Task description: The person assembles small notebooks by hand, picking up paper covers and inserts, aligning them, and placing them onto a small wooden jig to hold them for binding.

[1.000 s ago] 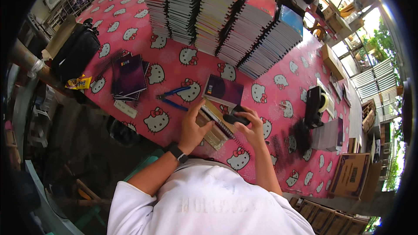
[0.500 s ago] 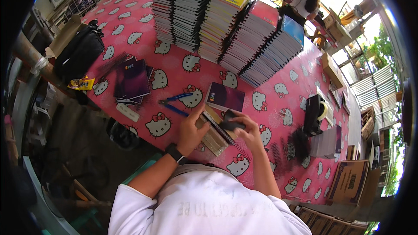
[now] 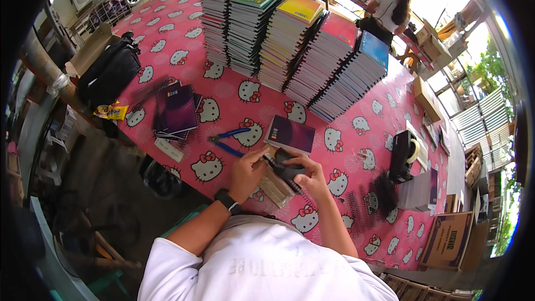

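My right hand (image 3: 309, 171) is closed round a black block-like tool (image 3: 286, 163), pressed down along the dark spiral edge of a small notebook, mostly hidden by my hands. On the other side, my left hand (image 3: 249, 171) grips the notebook's upper end, its fingertips close to the tool. A flat tan wooden block (image 3: 277, 189), apparently wrapped in clear plastic, lies under and beside the work. Just beyond my hands rests a purple notebook (image 3: 290, 134). Blue-handled cutters (image 3: 229, 140) lie with their handles spread, left of it.
Tall stacks of spiral notebooks (image 3: 301, 50) stand at the back. Purple covers (image 3: 175, 110) and a black bag (image 3: 110, 72) are at left. Loose black coils (image 3: 384, 192), a tape dispenser (image 3: 402, 153) and a paper stack (image 3: 418, 192) sit at right. A person (image 3: 388, 11) is behind the table.
My right hand and the black tool have shifted left and down onto the notebook's spiral edge, closer to my left hand. The view has tilted slightly.
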Demonstrator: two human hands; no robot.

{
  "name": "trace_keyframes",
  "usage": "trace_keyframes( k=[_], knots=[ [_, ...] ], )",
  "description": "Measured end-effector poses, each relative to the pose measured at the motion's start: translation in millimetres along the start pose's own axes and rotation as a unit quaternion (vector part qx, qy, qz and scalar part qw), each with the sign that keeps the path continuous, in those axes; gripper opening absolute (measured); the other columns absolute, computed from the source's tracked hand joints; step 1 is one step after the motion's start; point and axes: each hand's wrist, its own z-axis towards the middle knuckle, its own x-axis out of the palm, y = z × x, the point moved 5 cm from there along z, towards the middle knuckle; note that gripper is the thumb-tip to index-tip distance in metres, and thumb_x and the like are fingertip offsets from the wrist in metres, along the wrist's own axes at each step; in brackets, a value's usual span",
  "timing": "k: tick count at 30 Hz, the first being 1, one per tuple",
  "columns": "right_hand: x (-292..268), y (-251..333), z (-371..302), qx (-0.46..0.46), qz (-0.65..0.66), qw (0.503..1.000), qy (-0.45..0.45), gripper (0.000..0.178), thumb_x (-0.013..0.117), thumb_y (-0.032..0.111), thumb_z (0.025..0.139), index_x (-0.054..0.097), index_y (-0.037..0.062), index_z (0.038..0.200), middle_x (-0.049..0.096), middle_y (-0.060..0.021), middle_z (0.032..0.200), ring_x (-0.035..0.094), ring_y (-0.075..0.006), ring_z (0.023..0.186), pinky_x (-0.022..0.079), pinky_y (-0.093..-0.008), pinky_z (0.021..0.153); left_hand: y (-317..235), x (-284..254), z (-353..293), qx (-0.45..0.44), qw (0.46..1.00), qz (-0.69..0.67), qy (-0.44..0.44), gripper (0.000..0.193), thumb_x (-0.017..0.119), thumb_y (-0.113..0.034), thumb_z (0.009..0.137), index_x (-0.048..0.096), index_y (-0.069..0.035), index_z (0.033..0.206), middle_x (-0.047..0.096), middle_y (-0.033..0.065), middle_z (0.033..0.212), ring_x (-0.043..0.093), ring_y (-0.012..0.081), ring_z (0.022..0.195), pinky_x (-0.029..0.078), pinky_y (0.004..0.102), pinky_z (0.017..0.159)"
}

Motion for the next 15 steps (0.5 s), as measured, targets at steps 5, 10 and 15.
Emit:
trace_keyframes(
  k=[5, 10, 15],
  knots=[
    [-12.2, -10.3, 10.2, 0.018, -0.173, 0.983, -0.061, 0.051, 0.077, 0.04, 0.071, 0.069, 0.0035, 0.105, 0.054, -0.0192, 0.129, 0.05, -0.0299, 0.119, 0.038, -0.039, 0.099, -1.9, 2.5, -2.1, -0.032, 0.999, -0.015, 0.008, 0.037, 0.058, 0.003, 0.081, 0.065, -0.006, 0.117, 0.066, 0.0135, 0.109, 0.065, 0.0187, 0.09, 0.05, 0.0268, 0.076],
    [-6.4, -5.7, 6.9, 0.033, -0.19, 0.977, -0.091, 0.05, 0.077, 0.037, 0.07, 0.068, 0.0046, 0.107, 0.055, -0.0174, 0.127, 0.05, -0.0287, 0.118, 0.039, -0.0387, 0.098, 3.8, 3.9, -2.8, -0.01, 1.0, -0.024, 0.006, 0.036, 0.058, 0.004, 0.082, 0.066, -0.007, 0.116, 0.066, 0.013, 0.108, 0.064, 0.0179, 0.094, 0.049, 0.0269, 0.081],
    [-61.3, 7.3, -39.1, -0.002, -0.234, 0.948, -0.214, 0.049, 0.079, 0.031, 0.071, 0.067, 0.0049, 0.11, 0.052, -0.0179, 0.131, 0.049, -0.0283, 0.118, 0.039, -0.039, 0.099, -19.3, -3.8, 10.4, 0.121, 0.991, 0.039, 0.037, 0.026, 0.064, -0.002, 0.081, 0.069, -0.008, 0.105, 0.066, 0.0104, 0.103, 0.063, 0.0239, 0.092, 0.048, 0.0323, 0.081]
  ],
)
